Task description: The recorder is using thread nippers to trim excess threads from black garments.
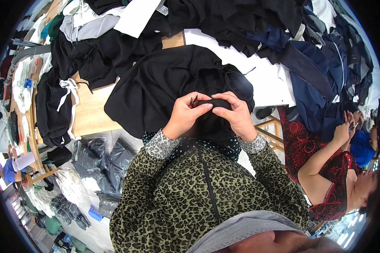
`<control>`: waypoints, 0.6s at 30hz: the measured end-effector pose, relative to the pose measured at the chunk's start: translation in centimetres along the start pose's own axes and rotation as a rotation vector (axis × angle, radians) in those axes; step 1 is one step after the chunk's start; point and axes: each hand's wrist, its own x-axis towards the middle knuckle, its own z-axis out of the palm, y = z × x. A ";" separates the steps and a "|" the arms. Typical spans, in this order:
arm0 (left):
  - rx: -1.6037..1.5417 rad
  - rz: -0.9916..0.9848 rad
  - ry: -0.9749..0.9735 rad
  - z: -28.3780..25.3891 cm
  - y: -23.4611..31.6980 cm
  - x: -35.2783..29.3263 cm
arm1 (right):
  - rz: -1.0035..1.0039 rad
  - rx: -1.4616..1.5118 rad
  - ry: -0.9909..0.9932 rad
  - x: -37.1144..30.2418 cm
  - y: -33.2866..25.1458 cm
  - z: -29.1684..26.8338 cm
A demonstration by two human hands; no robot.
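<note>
A black garment (152,90) lies spread over the table's near edge, with part of it hanging toward my lap. My left hand (184,114) is closed on a fold of it, thumb and fingers pinching the cloth. A small pair of thread snips (193,102), red with dark pointed tips, is tucked in that same hand. Close beside it, my right hand (237,116) pinches the same folded edge between thumb and fingers. The two thumbs nearly meet over the fold. What lies under the fingertips is hidden.
Black clothes (236,19) are heaped at the back, and navy garments (308,67) hang at the right. A white sheet (266,80) covers part of the wooden table (93,109). A co-worker in red and black (302,156) sits close on my right. Plastic-wrapped bundles (101,160) lie lower left.
</note>
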 end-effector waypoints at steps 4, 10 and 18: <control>0.024 0.030 0.014 0.5 0.0 -0.1 | 0.010 0.053 0.041 -0.4 0.9 0.3; 0.127 0.033 -0.038 -0.2 0.5 0.4 | 0.012 0.033 0.125 -0.3 0.4 0.1; 0.671 0.247 -0.187 -0.5 4.4 2.2 | -0.038 -0.451 -0.098 1.3 -2.5 -0.9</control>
